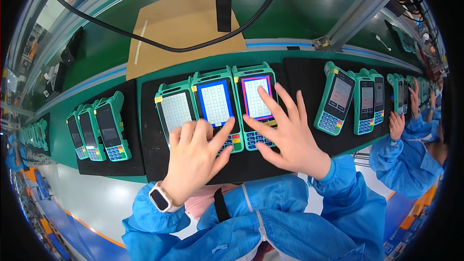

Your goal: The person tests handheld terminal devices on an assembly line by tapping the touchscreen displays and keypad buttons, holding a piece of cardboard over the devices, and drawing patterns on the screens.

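Three teal handheld payment terminals lie side by side on a black mat, their screens lit with grids. The left terminal (176, 108) has a plain white grid, the middle terminal (213, 101) a blue-bordered one, and the right terminal (256, 89) a border of pink and blue. My left hand (195, 157) hovers over the lower parts of the left and middle terminals, index finger stretched toward the middle screen's lower edge. Fingers spread, my right hand (290, 133) is over the right terminal, its fingertips at the screen. Neither hand grips anything. Parts of the keypads are hidden under my hands.
More terminals (110, 133) lie on a mat at left, and others (333, 99) at right. Beyond the bench edge is a brown cardboard sheet (181, 24) on a green surface. A black cable (186, 49) loops overhead. A co-worker's hand (397, 125) is at far right.
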{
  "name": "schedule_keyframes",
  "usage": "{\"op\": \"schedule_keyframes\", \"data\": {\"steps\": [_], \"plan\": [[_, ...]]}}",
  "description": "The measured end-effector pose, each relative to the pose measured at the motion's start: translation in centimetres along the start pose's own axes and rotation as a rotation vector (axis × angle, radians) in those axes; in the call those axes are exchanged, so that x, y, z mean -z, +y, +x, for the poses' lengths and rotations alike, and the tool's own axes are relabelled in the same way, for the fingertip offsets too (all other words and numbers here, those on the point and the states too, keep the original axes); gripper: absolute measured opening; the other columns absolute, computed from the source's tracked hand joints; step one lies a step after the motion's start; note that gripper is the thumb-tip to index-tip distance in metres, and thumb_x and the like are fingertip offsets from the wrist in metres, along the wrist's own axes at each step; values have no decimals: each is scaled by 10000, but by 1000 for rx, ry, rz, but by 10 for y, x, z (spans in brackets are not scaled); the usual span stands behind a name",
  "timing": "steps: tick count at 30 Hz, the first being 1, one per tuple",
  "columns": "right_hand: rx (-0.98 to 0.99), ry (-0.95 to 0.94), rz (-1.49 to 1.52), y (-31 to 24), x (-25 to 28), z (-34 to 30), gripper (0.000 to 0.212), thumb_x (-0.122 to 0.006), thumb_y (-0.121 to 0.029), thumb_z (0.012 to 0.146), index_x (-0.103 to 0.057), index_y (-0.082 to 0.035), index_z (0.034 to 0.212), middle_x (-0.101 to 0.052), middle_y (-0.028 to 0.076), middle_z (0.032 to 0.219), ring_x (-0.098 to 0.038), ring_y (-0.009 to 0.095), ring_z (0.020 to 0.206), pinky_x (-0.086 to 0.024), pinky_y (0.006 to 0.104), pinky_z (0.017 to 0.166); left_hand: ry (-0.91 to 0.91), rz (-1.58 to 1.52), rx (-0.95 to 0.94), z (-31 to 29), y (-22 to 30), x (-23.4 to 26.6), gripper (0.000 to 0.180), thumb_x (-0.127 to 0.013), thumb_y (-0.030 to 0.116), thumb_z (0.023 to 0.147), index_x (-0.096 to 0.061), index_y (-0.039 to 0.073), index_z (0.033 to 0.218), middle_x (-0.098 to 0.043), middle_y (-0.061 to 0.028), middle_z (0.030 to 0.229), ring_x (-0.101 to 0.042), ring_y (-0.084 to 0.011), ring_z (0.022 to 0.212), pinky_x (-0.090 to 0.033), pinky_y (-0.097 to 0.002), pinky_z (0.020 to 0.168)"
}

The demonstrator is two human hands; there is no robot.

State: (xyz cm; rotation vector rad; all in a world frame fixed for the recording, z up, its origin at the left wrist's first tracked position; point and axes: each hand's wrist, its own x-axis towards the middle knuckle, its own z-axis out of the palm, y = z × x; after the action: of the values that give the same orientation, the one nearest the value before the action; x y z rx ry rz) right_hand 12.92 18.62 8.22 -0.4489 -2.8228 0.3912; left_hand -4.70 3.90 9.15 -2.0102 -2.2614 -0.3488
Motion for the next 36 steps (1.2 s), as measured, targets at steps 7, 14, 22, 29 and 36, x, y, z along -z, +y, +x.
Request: {"op": "schedule_keyframes", "data": {"steps": [7, 14, 22, 29, 36], "plan": [[-2, 107, -114, 12, 9, 22, 419, -589, -313, 854, -634, -128, 1228, -274, 196, 1524, -194, 432, 1408, -148, 693, 1064, 31, 28, -8, 22, -16, 7, 445, -647, 269, 841, -609, 198, 1279, -419, -49, 858, -435, -229, 862, -325, -393, 808], [-1, 64, -87, 19, 12, 29, 415, -555, -282, 869, -621, -156, 1259, -261, 174, 1538, -160, 422, 1424, -89, 644, 1115, 107, 80, -7, 30, -22, 3, 459, -669, 266, 822, -617, 179, 1269, -427, -49, 863, -434, -224, 862, -327, -388, 796], [35, -13, -14, 10, 10, -5, 402, -602, -312, 840, -654, -111, 1184, -283, 176, 1530, -181, 414, 1423, -107, 688, 1080, -5, 44, -24, 0, -9, 8, 467, -672, 282, 826, -610, 205, 1282, -421, -34, 854, -429, -210, 850, -324, -385, 793], [44, 171, -155, 28, 8, 36, 396, -586, -304, 869, -641, -111, 1210, -304, 186, 1510, -226, 422, 1394, -156, 659, 1087, 129, 114, 18, 39, -26, 5, 424, -651, 256, 846, -617, 175, 1261, -436, -57, 866, -440, -233, 875, -336, -397, 814], [27, -40, -18, 11, 9, -11, 421, -603, -305, 827, -646, -134, 1210, -284, 156, 1537, -175, 417, 1424, -100, 684, 1086, -74, 63, -33, -17, -8, 6, 481, -673, 254, 820, -602, 200, 1293, -420, -34, 862, -439, -212, 868, -325, -382, 824]]}}
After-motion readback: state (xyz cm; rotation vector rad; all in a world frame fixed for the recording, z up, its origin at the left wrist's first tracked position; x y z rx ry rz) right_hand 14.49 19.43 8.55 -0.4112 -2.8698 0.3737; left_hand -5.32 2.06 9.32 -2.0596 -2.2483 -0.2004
